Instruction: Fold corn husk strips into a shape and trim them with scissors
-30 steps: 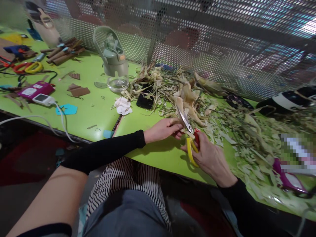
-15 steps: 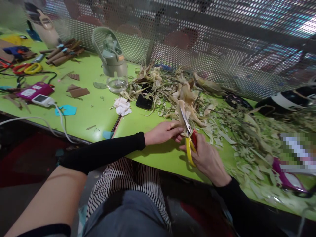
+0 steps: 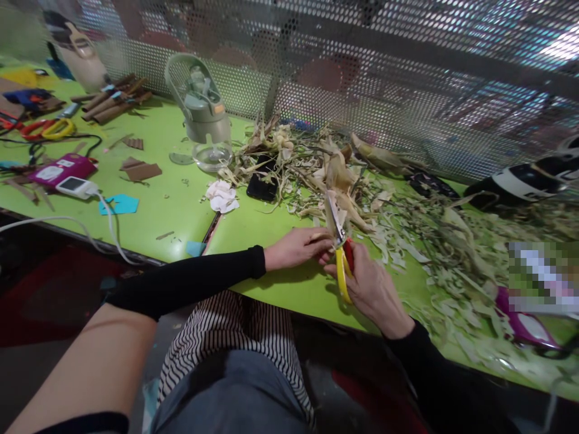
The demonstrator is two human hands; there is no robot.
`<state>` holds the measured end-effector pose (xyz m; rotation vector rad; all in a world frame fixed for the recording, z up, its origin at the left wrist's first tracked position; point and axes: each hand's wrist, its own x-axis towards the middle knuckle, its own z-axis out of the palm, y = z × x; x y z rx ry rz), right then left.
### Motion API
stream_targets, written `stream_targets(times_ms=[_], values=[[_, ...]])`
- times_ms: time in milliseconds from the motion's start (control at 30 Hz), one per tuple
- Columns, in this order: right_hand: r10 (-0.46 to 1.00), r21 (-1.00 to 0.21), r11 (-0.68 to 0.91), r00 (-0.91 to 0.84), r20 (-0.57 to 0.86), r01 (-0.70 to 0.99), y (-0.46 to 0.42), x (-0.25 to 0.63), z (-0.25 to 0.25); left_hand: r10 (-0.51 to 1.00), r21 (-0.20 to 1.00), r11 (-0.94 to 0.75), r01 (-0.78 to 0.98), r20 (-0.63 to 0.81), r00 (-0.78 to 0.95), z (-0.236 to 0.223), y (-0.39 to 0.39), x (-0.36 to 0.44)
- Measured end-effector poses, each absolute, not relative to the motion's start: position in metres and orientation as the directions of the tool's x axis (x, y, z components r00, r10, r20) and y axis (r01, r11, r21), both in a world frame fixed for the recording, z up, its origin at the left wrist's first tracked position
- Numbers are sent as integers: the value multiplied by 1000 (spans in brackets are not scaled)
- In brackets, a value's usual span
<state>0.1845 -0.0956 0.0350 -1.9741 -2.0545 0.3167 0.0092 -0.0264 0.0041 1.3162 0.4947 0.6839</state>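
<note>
My right hand [image 3: 373,290] is closed round the yellow and red handles of a pair of scissors [image 3: 340,253], whose blades point up and away over the green table [image 3: 167,199]. My left hand [image 3: 296,248] pinches a pale strip of dried corn husk [image 3: 332,199] right beside the blades. Both hands work near the table's front edge, in front of a big heap of dried husks and stalks [image 3: 316,163]. Cut husk scraps [image 3: 443,289] litter the table to the right.
A grey-green water bottle [image 3: 201,114] lies behind a black phone [image 3: 262,187] and a crumpled tissue [image 3: 222,196]. At the left are a pink power bank [image 3: 58,169] with a white cable, cardboard rolls [image 3: 113,99] and scissors [image 3: 45,128]. A perforated metal screen [image 3: 362,78] backs the table.
The scissors and both hands have shifted slightly left and toward me, and the blades have tilted more upright. My grip on the husk strip stays the same.
</note>
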Motion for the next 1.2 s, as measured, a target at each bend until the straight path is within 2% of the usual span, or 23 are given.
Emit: stream_targets(times_ms=[200, 433, 533, 633, 800, 933, 1200], values=[[1000, -336, 27, -24, 12, 941, -97, 184, 34, 707, 987, 101, -128, 19, 707, 3, -28, 10], [974, -396, 226, -213, 77, 890, -93, 194, 32, 686, 944, 222, -243, 26, 727, -6, -23, 13], [961, -389, 277, -260, 97, 879, -91, 199, 31, 680, 914, 285, -290, 21, 732, -7, -22, 14], [953, -366, 303, -277, 123, 880, -91, 200, 28, 667, 918, 275, -285, 31, 744, -7, -23, 14], [972, -371, 237, -216, 97, 898, -93, 195, 23, 661, 947, 214, -241, 42, 750, -5, -28, 14], [980, -419, 200, -187, 74, 886, -93, 191, 23, 675, 961, 165, -221, 53, 736, -5, -30, 15], [985, -493, 171, -151, 80, 853, -94, 183, 31, 638, 941, 189, -282, 100, 764, -10, -28, 15]])
